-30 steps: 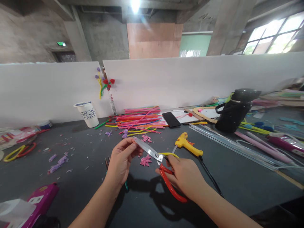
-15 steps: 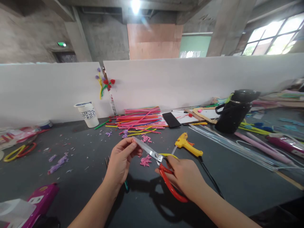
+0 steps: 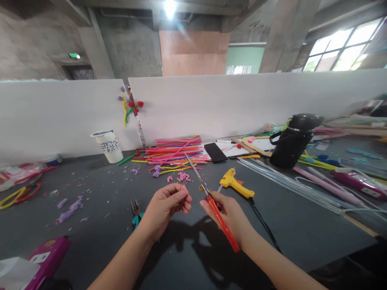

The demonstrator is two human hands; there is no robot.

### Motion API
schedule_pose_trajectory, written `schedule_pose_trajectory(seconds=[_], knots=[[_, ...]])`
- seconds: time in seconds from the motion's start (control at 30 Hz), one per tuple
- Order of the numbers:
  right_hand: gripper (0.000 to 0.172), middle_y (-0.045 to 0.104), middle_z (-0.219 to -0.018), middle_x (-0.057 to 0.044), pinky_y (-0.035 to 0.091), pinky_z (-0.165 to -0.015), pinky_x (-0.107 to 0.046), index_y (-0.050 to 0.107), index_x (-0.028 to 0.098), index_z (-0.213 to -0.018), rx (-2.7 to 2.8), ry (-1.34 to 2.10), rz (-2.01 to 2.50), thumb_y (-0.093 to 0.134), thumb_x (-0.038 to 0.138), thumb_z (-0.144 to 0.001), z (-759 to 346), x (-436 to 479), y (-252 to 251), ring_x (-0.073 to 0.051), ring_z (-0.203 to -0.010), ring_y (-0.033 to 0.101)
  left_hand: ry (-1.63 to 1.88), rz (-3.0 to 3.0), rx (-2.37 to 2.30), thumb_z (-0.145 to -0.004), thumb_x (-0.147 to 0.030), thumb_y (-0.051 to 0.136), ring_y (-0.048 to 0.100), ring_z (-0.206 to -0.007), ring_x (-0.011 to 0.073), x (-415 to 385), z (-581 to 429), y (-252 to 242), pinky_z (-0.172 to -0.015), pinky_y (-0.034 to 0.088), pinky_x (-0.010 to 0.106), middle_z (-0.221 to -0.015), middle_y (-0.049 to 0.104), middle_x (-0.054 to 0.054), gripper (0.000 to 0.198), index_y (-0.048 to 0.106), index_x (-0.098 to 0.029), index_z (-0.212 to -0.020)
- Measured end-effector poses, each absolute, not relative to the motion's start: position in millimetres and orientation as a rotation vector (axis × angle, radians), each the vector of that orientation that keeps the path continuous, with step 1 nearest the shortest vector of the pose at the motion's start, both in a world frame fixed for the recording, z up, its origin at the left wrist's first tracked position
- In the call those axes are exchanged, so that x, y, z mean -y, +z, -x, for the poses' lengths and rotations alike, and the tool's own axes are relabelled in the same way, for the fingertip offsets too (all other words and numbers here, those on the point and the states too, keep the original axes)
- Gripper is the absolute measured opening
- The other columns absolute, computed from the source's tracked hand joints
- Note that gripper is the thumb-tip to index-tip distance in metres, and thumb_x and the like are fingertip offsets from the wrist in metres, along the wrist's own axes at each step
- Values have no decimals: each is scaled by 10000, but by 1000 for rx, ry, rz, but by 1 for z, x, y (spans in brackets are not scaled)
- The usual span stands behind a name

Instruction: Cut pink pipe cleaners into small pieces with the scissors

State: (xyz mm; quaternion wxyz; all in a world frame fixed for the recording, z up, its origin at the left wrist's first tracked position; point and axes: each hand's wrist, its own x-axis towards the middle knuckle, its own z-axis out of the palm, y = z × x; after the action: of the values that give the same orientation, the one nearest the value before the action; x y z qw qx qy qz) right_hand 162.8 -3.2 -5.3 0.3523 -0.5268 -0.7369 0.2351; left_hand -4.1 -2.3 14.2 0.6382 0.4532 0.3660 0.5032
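Observation:
My right hand (image 3: 227, 213) grips red-handled scissors (image 3: 211, 201), blades closed and pointing up and away toward the pipe-cleaner pile. My left hand (image 3: 167, 207) is curled just left of them, fingertips pinching a small pink fuzzy piece (image 3: 185, 188). Both hands hover over the dark grey table (image 3: 99, 225). Small pliers with teal handles (image 3: 136, 212) lie just left of my left wrist. Pink cut pieces (image 3: 181, 176) lie on the table beyond my hands.
A pile of coloured pipe cleaners (image 3: 175, 153), a black phone (image 3: 215, 152), a yellow glue gun (image 3: 236, 183) with its cord, a black kettle (image 3: 292, 141), a paper cup (image 3: 107, 146), clear rods (image 3: 290, 181), purple scraps (image 3: 69, 207) and a magenta box (image 3: 45, 257). White partition boards stand behind.
The scissors have swung from across my left fingers to pointing away, blades closed. My left hand has come off the blades and now pinches a pink piece. The view shifted slightly.

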Motion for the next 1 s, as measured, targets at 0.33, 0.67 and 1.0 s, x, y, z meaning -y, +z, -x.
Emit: schedule_pose_trajectory(seconds=[0.33,0.67,1.0], knots=[[242,464,-437,83,250,-305,-159,483,173,-747,1479,1429,1070,519,403,-678,-152,1,1,-43,-294,347,801,-1128,-840,-691,-247,590,521,-468,80,7,0,9,-459,407,188,-607,570,30,140,600,-108,-708],[52,408,-451,92,260,-347,-158,432,190,-626,1621,1141,1266,476,206,-647,-149,2,-1,-38,-341,340,887,-1244,-965,-661,-192,576,542,-500,116,4,-3,5,-506,440,231,-602,592,23,94,626,-131,-711],[59,365,-420,98,291,-391,-180,411,198,-609,1605,1028,1345,447,167,-644,-139,-1,-6,-56,-353,351,964,-1508,-1198,-654,-157,517,506,-469,118,4,-4,-2,-494,409,237,-535,560,-2,105,602,-150,-716]])
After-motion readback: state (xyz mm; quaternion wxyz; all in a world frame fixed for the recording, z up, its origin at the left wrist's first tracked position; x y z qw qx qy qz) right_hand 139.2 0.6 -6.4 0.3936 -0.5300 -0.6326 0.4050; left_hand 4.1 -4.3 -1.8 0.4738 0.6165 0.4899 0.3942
